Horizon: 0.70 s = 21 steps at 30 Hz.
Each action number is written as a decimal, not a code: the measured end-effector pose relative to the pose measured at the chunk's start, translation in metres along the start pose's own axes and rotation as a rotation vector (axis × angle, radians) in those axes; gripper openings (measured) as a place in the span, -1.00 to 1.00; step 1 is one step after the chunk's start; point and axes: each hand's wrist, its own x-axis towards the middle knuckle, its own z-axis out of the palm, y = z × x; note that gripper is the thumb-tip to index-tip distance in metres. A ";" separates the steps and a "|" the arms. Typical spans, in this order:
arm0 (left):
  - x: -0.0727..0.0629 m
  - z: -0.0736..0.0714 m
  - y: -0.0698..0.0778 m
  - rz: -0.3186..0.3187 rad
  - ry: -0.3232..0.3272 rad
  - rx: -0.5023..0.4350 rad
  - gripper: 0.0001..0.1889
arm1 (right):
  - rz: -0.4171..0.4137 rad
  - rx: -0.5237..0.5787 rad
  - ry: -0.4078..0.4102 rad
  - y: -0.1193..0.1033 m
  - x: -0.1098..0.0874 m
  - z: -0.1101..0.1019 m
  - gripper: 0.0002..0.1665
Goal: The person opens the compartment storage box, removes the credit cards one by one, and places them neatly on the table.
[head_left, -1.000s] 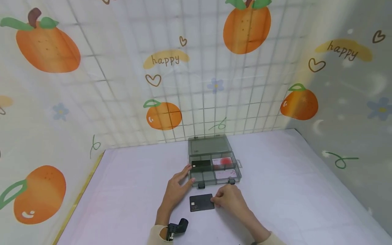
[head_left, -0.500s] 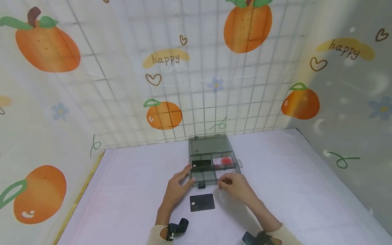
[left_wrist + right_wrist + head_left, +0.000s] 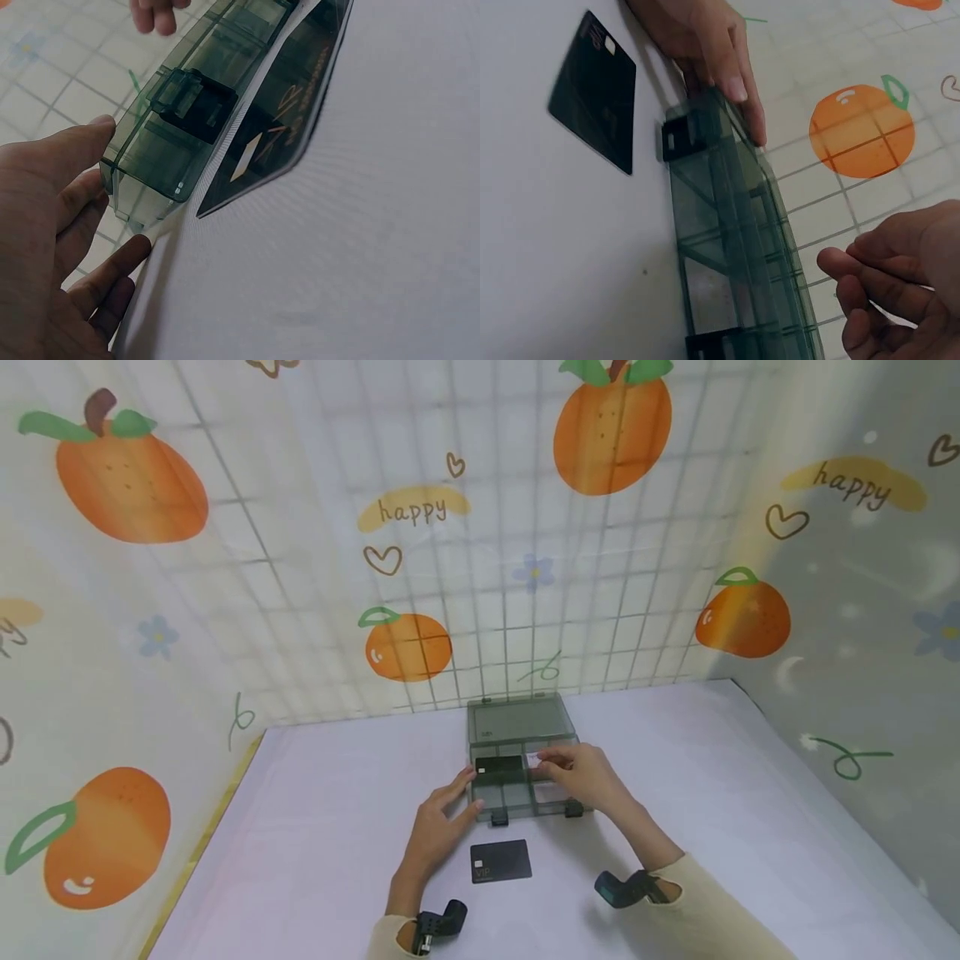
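A translucent green divided box stands on the table with its lid folded back. My left hand rests along its left side, the fingers relaxed. My right hand is over the box's right half, its fingers loosely bent with nothing seen between them in the right wrist view. It partly covers a pale card in the back right compartment. Another pale card lies in the front right one. A black card lies in the back left. In front of the box, a black VIP card lies flat.
The table has a white cover. Behind it hangs a pale curtain printed with oranges, over a wire grid. Black cameras are strapped to both wrists, close above the tabletop.
My right hand has let go of the VIP card's right edge and moved away from me, up over the box's right half. The left hand stays at the box's left side.
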 end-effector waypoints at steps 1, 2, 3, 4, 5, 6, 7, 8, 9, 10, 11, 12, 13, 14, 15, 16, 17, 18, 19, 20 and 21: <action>0.000 0.000 0.000 -0.001 0.002 -0.001 -0.38 | -0.001 -0.007 -0.002 0.001 0.004 0.001 -0.77; 0.000 0.000 0.001 -0.003 0.004 -0.002 -0.38 | -0.004 -0.015 -0.004 0.001 0.007 0.002 -0.76; 0.000 0.000 0.001 -0.001 0.006 -0.001 -0.38 | -0.005 -0.023 -0.007 0.002 0.010 0.003 -0.76; 0.000 0.000 0.002 0.001 0.009 -0.002 -0.38 | -0.009 -0.027 -0.009 0.002 0.014 0.004 -0.76; 0.000 -0.001 0.002 0.005 0.011 -0.004 -0.38 | -0.016 -0.028 -0.012 0.003 0.017 0.005 -0.76; 0.000 -0.001 0.003 0.009 0.012 -0.004 -0.38 | -0.021 -0.025 -0.014 0.003 0.019 0.007 -0.76; -0.001 0.000 0.003 0.018 0.014 -0.003 -0.39 | -0.027 -0.023 -0.020 0.004 0.022 0.008 -0.76; -0.001 0.000 0.003 0.023 0.014 -0.007 -0.39 | -0.029 -0.021 -0.024 0.005 0.024 0.010 -0.75; -0.001 0.000 0.004 0.026 0.013 -0.007 -0.39 | -0.029 -0.021 -0.030 0.006 0.026 0.011 -0.74; -0.001 0.000 0.004 0.027 0.012 -0.010 -0.39 | -0.030 -0.020 -0.036 0.007 0.027 0.013 -0.74; -0.001 0.000 0.005 0.029 0.011 -0.009 -0.39 | -0.024 -0.022 -0.041 0.008 0.029 0.015 -0.73; -0.002 0.000 0.005 0.028 0.008 -0.008 -0.39 | -0.019 -0.028 -0.046 0.009 0.031 0.016 -0.73; -0.002 0.000 0.005 0.024 0.004 -0.007 -0.39 | -0.016 -0.028 -0.055 0.010 0.032 0.018 -0.72; -0.002 -0.001 0.006 0.017 0.000 -0.007 -0.38 | -0.013 -0.033 -0.062 0.010 0.034 0.020 -0.72; -0.002 -0.001 0.007 0.014 -0.003 -0.005 -0.38 | -0.012 -0.039 -0.069 0.012 0.036 0.022 -0.72; -0.002 -0.001 0.007 0.013 -0.004 -0.003 -0.38 | -0.014 -0.045 -0.075 0.012 0.038 0.024 -0.71; -0.002 -0.001 0.007 0.014 -0.004 0.001 -0.38 | -0.009 -0.046 -0.084 0.013 0.040 0.025 -0.71; -0.002 -0.002 0.007 0.012 -0.006 0.003 -0.38 | -0.008 -0.052 -0.091 0.013 0.042 0.027 -0.71; -0.001 -0.002 0.007 0.011 -0.005 0.002 -0.38 | -0.003 -0.058 -0.100 0.013 0.043 0.028 -0.70; -0.001 -0.002 0.007 0.011 -0.004 0.001 -0.38 | 0.006 -0.070 -0.107 0.013 0.045 0.030 -0.69; -0.001 -0.003 0.007 0.007 -0.004 0.001 -0.38 | 0.012 -0.081 -0.115 0.012 0.047 0.031 -0.69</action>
